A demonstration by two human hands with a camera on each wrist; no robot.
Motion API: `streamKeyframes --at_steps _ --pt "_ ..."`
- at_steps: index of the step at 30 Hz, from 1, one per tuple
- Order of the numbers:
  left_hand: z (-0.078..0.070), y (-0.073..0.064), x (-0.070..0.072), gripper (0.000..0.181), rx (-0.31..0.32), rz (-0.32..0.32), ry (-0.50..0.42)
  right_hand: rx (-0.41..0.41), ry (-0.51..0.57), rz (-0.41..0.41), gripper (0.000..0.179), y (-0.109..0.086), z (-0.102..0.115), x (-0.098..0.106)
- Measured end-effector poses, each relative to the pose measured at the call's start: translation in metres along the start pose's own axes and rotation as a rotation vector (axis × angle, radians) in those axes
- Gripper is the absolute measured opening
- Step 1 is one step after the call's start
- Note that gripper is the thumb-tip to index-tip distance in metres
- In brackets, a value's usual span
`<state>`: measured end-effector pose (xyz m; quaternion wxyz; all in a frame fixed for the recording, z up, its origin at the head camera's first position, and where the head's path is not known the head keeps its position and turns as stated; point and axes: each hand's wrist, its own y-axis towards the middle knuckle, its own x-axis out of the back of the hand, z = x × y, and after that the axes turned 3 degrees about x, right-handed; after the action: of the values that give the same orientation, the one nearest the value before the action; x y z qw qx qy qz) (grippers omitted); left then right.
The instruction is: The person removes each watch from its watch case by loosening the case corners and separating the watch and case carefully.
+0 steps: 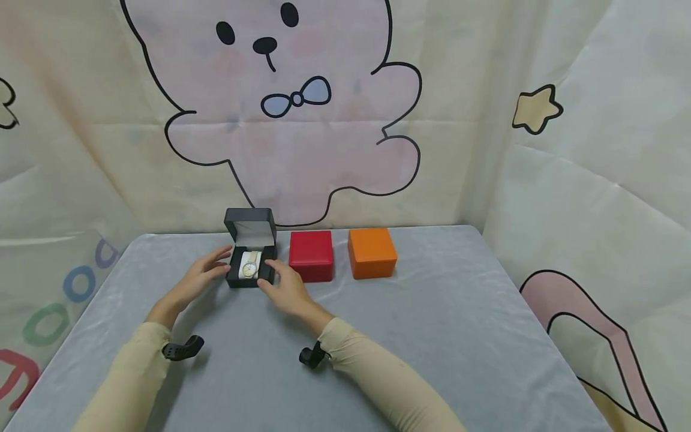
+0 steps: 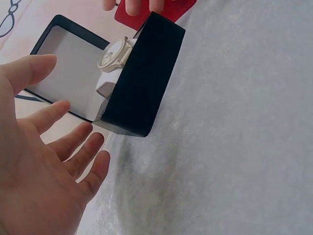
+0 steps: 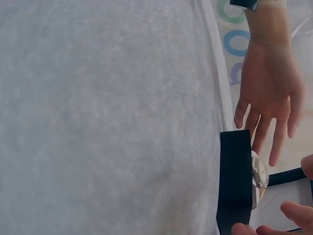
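The fingers of my left hand (image 1: 195, 281) spread beside an open black box (image 2: 146, 73); those of my right hand (image 1: 288, 292) stand parted at its other side, contact unclear. Inside, the watch (image 1: 250, 269) circles a white cushion (image 1: 242, 264). Rightward sit red (image 1: 311, 257) and orange (image 1: 372, 253) boxes.

It looked like a curtained-off booth: cream cartoon-printed fabric hangings (image 1: 459, 120) (a pink bear (image 1: 324, 156) wore a blue bow tie (image 1: 315, 91)) hung behind and beside a grey-blue cloth-covered table (image 1: 432, 336).
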<state>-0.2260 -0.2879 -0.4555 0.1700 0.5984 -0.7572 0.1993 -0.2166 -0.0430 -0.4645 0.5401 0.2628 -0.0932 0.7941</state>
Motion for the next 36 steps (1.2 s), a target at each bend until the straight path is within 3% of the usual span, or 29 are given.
streamKeyframes --at_steps 10,30,36 --pt "0.01 0.004 0.002 0.066 0.015 0.014 -0.032 -0.017 0.018 -0.017 0.051 0.002 -0.011 -0.01" --pt "0.007 0.017 0.003 0.066 0.034 0.05 -0.043 0.039 -0.189 -0.155 0.04 0.008 -0.01 -0.023" --pt "0.007 0.018 0.003 0.067 0.057 0.058 -0.039 -0.004 -0.182 -0.112 0.041 0.01 -0.009 -0.02"
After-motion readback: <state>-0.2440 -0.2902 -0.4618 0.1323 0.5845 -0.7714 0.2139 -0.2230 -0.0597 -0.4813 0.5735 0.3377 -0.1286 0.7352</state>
